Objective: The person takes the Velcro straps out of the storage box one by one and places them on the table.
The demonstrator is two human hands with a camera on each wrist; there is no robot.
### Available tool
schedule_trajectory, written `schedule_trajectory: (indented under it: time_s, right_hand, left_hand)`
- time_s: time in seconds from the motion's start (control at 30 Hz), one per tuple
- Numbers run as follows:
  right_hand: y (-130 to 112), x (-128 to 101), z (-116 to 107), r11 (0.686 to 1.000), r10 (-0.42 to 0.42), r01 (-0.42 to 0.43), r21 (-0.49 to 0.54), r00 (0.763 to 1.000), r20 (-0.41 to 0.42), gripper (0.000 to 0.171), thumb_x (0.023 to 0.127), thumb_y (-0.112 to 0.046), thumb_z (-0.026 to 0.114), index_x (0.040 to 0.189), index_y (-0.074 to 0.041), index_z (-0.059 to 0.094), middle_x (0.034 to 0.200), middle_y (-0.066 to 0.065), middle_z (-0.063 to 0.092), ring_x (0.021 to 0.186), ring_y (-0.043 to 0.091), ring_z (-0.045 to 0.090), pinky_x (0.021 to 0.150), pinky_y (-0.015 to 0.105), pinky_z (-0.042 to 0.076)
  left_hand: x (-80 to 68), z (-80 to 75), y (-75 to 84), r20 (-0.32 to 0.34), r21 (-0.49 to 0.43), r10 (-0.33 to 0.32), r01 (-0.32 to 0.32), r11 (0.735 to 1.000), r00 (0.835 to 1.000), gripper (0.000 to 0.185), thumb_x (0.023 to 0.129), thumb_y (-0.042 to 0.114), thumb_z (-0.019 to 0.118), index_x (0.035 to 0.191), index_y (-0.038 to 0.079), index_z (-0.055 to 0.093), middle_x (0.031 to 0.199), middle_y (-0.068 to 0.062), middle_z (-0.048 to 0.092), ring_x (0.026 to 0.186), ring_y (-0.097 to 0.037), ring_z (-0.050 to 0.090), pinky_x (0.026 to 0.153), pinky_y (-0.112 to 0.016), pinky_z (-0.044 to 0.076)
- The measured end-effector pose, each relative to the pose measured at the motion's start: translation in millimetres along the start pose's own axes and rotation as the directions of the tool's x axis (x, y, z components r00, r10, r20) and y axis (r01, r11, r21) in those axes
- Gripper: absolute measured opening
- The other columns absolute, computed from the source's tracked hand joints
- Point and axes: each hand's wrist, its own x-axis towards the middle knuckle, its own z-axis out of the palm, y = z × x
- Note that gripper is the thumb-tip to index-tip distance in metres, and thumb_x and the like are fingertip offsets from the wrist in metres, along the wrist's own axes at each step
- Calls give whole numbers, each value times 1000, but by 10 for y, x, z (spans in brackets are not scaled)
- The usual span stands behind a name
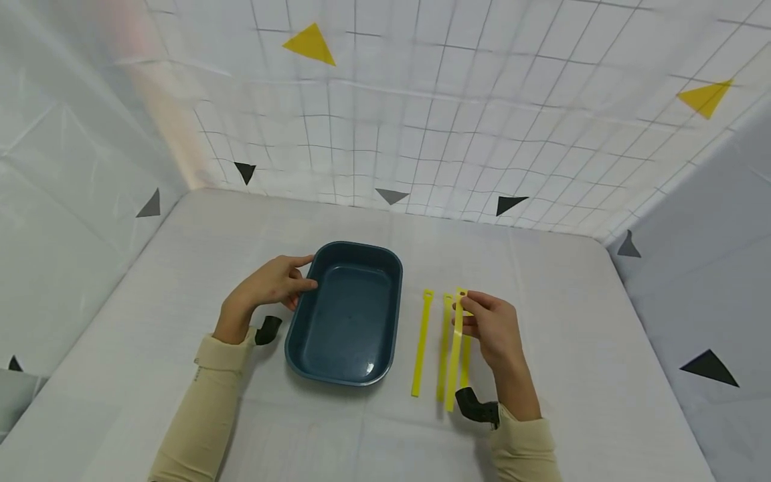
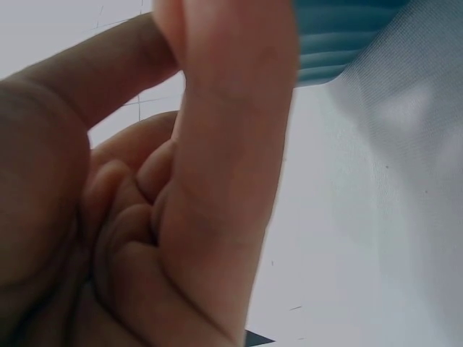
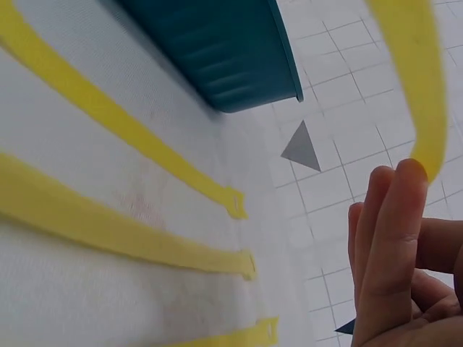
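A dark teal plastic tub [image 1: 345, 314] stands on the white-covered table, its inside bare. My left hand [image 1: 274, 282] grips the tub's left rim, thumb over the edge and the other fingers outside; its palm fills much of the left wrist view [image 2: 217, 166]. My right hand [image 1: 492, 325] pinches one yellow hook-and-loop cable tie [image 1: 455, 361] near its slotted end, raised over the table. Beneath and beside it lie three more ties: a left one [image 1: 421, 345], a middle one [image 1: 444, 355] and a right one [image 1: 466, 365] partly hidden by the hand and held tie.
A black wrist camera mount [image 1: 268, 330] juts from the left sleeve and another [image 1: 476, 407] from the right. Behind the table rises a white gridded sheet [image 1: 434, 134] with yellow, grey and black triangles. Pale sheets [image 1: 693, 268] enclose both sides.
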Motion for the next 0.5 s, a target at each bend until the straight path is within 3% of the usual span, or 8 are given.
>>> schedule_trajectory:
  time_s: [0.5]
  right_hand:
    - [107,17,-170,995,18,-23,-97,998,-54,37,100,-14,59,132,5,58,109,21,68,62,18,67,60,27,59]
  left_hand:
    - [14,-1,-6,-2,13,0,1,1000,1000,67,99,15,62,154,-3,27,70,-8,62,54,-22,61,58,-46,58]
